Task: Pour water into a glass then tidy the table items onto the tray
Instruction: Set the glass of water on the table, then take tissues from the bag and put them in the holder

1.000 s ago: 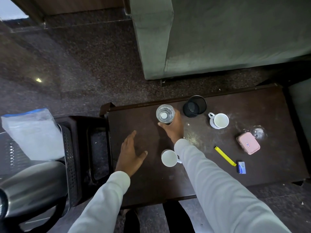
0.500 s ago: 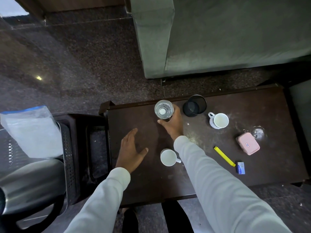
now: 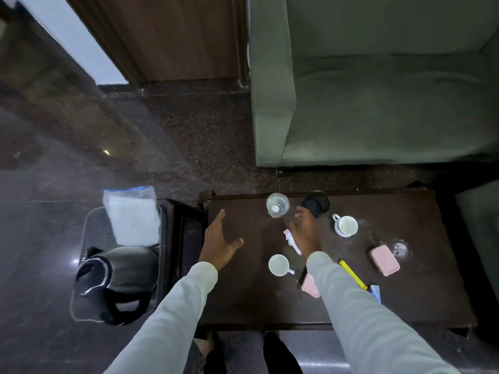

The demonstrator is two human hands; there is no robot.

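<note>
A clear glass (image 3: 277,205) with water stands near the far edge of the dark wooden table (image 3: 421,298). My right hand (image 3: 306,232) hovers just right of the glass, fingers relaxed and apart from it. My left hand (image 3: 220,242) rests flat on the table's left part. A black mesh cup (image 3: 316,203) stands right of the glass. Two white mugs sit on the table, one (image 3: 346,225) at the right, one (image 3: 279,265) near my right wrist. A steel kettle (image 3: 118,282) lies on the tray (image 3: 172,238) at the left.
On the table lie a white wrapper (image 3: 291,241), a yellow marker (image 3: 352,273), two pink cases (image 3: 384,260) (image 3: 310,286), a small blue packet (image 3: 376,292) and a small clear object (image 3: 399,248). A plastic bag (image 3: 132,214) stands beside the kettle. A green sofa (image 3: 378,90) stands beyond the table.
My right hand has let go of the glass and drawn back to its right. The camera view has tilted up and shifted; a wrapper and second pink case now show.
</note>
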